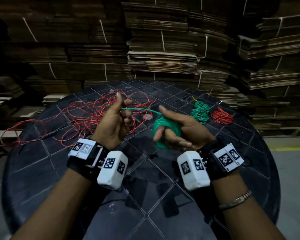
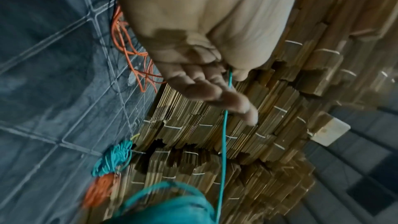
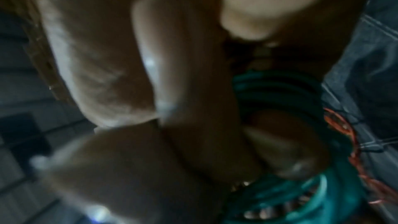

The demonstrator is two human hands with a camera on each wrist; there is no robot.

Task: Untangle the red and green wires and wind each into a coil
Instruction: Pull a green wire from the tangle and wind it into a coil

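Green wire in hand: wound in a coil (image 1: 166, 129) around the fingers of the right hand (image 1: 178, 130); a free length (image 1: 140, 110) runs from the coil across to the left hand (image 1: 114, 122).
Right hand: palm up, fingers passed through the coil, thumb extended; the right wrist view is blurred, showing fingers against green loops (image 3: 277, 88).
Left hand: raised above the table, thumb and fingers pinching the free green length (image 2: 224, 134).
Hands: apart, joined only by the taut green strand.
Loose red wire (image 1: 87, 116): sprawled in tangled loops on the table's left and far part, behind the left hand.
Finished green coil (image 1: 200, 111): lying on the table, far right.
Finished red coil (image 1: 221, 116): just beside the finished green coil, on its right.
Table (image 1: 145, 196): round, dark, grid-patterned top.
Surroundings: bundled stacks of flattened cardboard (image 1: 163, 49) behind the table.
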